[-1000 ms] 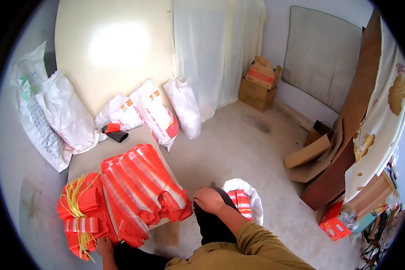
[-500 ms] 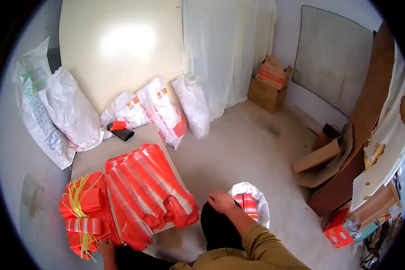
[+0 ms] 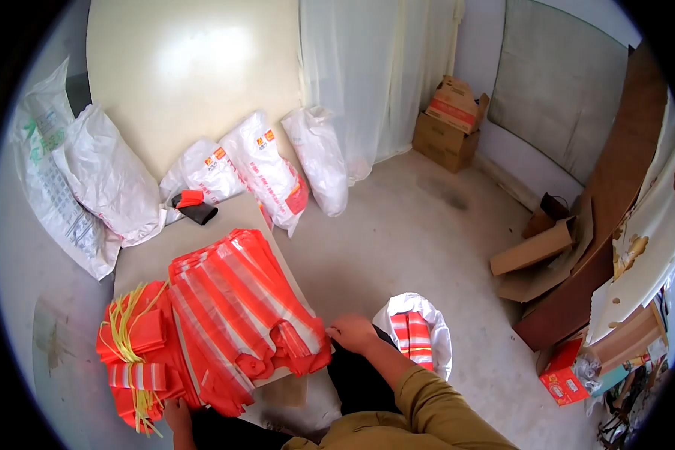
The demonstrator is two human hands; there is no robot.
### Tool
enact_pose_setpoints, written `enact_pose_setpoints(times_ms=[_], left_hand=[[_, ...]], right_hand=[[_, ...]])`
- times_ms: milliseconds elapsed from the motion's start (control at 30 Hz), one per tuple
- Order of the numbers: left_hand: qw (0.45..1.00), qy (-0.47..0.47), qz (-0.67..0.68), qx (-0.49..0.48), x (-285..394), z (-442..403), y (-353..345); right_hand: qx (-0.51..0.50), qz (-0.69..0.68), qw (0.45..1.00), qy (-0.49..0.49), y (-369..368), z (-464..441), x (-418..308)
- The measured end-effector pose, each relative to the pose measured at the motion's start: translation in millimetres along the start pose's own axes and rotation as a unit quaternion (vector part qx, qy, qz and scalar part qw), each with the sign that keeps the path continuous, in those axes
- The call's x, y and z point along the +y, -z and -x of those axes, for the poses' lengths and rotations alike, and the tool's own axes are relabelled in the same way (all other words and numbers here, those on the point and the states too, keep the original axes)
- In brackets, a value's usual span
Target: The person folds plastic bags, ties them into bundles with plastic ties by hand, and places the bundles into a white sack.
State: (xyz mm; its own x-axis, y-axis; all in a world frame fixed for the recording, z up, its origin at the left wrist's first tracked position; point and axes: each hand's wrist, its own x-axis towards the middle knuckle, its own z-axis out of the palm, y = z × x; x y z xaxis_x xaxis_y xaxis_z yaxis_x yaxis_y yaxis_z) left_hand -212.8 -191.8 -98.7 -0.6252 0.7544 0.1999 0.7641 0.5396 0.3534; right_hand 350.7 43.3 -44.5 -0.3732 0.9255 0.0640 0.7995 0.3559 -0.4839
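A flat stack of red-and-white striped plastic bags [image 3: 240, 307] lies on the table. My right hand [image 3: 355, 333] is over my knee at the stack's right edge, with its fingertips close to the bags; the fingers look loosely bent, with nothing visible in them. To the left of the stack sit folded red bag bundles [image 3: 139, 330] with yellow tie strips [image 3: 127, 339] laid across them. My left hand [image 3: 178, 414] is at the lower edge of these bundles, and its fingers are mostly hidden, so any hold cannot be made out.
An open white sack [image 3: 444, 341] with striped bundles inside stands on the floor to my right. Several filled white sacks [image 3: 266, 169] lean along the far side. A black-and-red item [image 3: 196, 210] lies at the table's far end. Cardboard boxes [image 3: 446, 142] stand in the corner.
My right hand has moved left from my knee towards the edge of the striped stack. My left hand stays by the bundles. The view has tilted slightly.
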Motion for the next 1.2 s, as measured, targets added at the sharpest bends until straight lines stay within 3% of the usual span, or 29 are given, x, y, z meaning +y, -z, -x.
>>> enact_pose_setpoints(times_ms=[700,1200], left_hand=[[0.999,0.048,0.012,0.007,6,1,1],[1.0,0.013,-0.002,0.019,-7,-1,-8]], right_hand=[[-0.012,0.009,1.0,0.028,1,1,-4],[-0.035,0.055,0.998,0.024,10,-4,0]])
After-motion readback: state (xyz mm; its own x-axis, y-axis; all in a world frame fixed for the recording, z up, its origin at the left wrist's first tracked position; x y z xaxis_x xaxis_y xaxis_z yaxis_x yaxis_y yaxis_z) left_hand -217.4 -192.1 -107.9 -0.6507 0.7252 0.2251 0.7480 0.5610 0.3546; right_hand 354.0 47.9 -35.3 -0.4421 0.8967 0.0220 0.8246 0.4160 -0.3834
